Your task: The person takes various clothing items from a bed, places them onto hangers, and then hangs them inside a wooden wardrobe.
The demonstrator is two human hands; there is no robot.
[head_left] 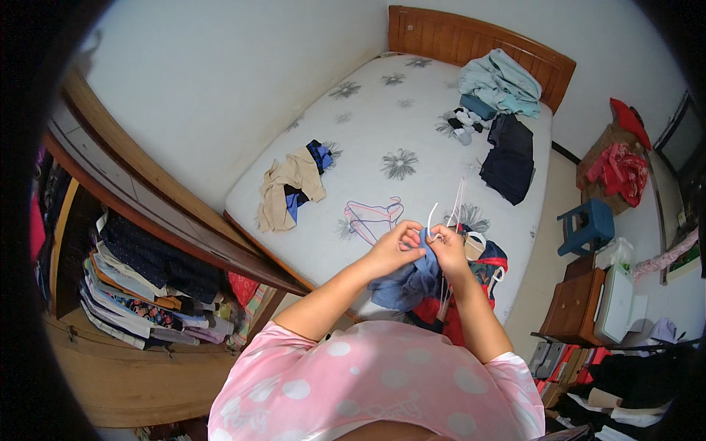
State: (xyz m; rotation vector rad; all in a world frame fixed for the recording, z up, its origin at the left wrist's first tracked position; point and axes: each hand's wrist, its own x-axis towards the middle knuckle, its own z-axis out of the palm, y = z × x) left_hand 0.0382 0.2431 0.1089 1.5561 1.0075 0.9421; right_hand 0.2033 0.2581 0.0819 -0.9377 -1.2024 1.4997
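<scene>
Near the bed's front edge, a blue garment (pixel 403 288) hangs bunched from my two hands. My left hand (pixel 397 248) pinches its upper edge, fingers closed. Close beside it, my right hand (pixel 450 250) is closed on the same cloth by a white clothes hanger (pixel 432 214), whose hook sticks up between the hands. Most of the hanger is hidden by cloth and fingers. Under and right of my right hand lie a red and dark patterned garment (pixel 491 259) and more thin hangers (pixel 457 202). Pink and dark blue hangers (pixel 373 214) rest on the mattress to the left.
On the mattress (pixel 353 147) lie a beige and blue clothing pile (pixel 290 184), folded dark trousers (pixel 509 158), socks (pixel 465 123) and a pale green cloth (pixel 500 81). An open wardrobe with stacked clothes (pixel 140 294) stands left. A blue stool (pixel 587 224) is right.
</scene>
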